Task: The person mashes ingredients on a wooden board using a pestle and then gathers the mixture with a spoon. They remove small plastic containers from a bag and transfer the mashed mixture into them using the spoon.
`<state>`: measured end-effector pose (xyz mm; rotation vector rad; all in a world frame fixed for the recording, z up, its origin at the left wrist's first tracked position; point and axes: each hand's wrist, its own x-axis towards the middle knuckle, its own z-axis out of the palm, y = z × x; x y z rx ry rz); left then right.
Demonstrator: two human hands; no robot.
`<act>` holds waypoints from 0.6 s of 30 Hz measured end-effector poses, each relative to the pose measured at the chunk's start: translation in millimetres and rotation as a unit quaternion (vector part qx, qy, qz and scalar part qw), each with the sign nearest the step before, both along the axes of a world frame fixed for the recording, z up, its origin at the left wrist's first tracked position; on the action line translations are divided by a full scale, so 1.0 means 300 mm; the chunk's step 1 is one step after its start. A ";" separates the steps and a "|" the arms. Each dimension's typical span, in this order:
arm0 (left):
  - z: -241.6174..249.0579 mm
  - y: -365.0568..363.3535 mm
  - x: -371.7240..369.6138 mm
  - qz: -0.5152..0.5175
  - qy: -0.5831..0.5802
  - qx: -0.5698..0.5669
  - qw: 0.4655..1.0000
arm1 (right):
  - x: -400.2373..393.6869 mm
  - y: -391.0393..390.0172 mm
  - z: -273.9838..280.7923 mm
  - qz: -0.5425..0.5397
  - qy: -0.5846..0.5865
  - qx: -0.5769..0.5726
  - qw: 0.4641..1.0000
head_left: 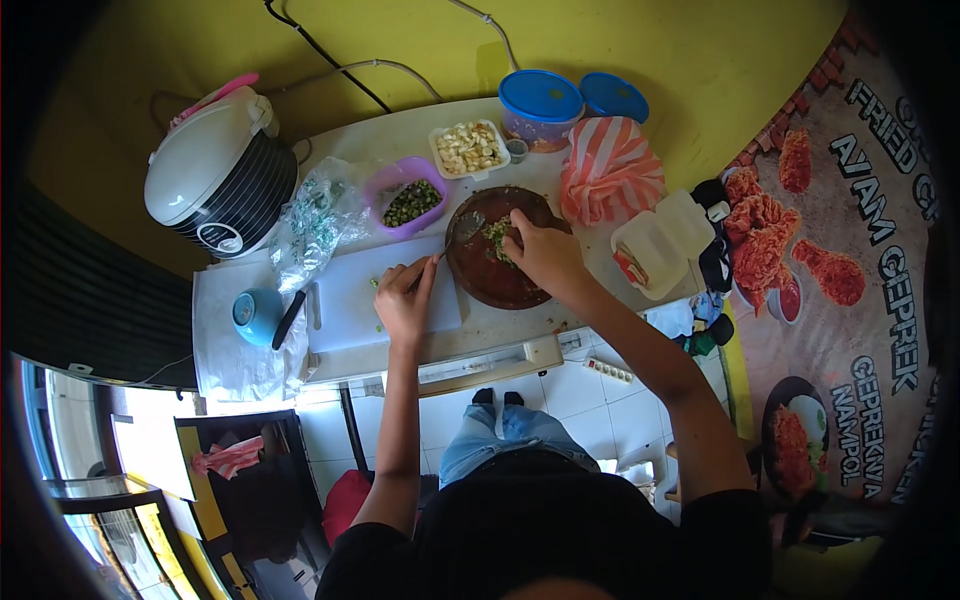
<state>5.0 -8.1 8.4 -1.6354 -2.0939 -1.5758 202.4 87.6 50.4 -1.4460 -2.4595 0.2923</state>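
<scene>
A round brown mortar (485,278) stands at the middle of the table with chopped green bits (497,238) inside. My left hand (404,292) is closed on the handle of a metal spoon (466,228), whose bowl lies within the mortar's left side. Over the mortar, my right hand (540,252) reaches in from the right with its fingers bent down at the green bits; what its fingertips hold, if anything, is too small to tell. Left of the mortar lies a white cutting board (350,290) with a few green scraps, partly behind my left hand.
Behind are a purple bowl (376,187) of green pieces, a tray (440,160) of pale pieces and blue-lidded tubs (540,95). A striped bag (610,172) and open foam box (680,228) stand right; a knife (289,320), blue bowl (258,316) and rice cooker (222,170) are left.
</scene>
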 end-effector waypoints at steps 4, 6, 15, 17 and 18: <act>-0.004 0.008 -0.004 0.001 0.000 -0.006 1.000 | -0.021 0.025 0.007 0.002 0.003 -0.005 1.000; 0.003 0.007 0.000 0.000 -0.009 -0.012 1.000 | -0.021 0.034 -0.005 0.014 0.014 0.008 1.000; 0.003 -0.006 -0.002 -0.007 -0.009 -0.022 1.000 | -0.027 0.025 0.006 0.001 0.006 -0.004 1.000; 0.002 0.008 -0.003 -0.004 -0.003 -0.014 1.000 | -0.013 0.051 -0.036 0.019 0.021 0.010 1.000; -0.001 0.004 -0.004 -0.004 0.000 -0.014 1.000 | -0.003 0.054 -0.053 0.028 0.029 0.014 0.999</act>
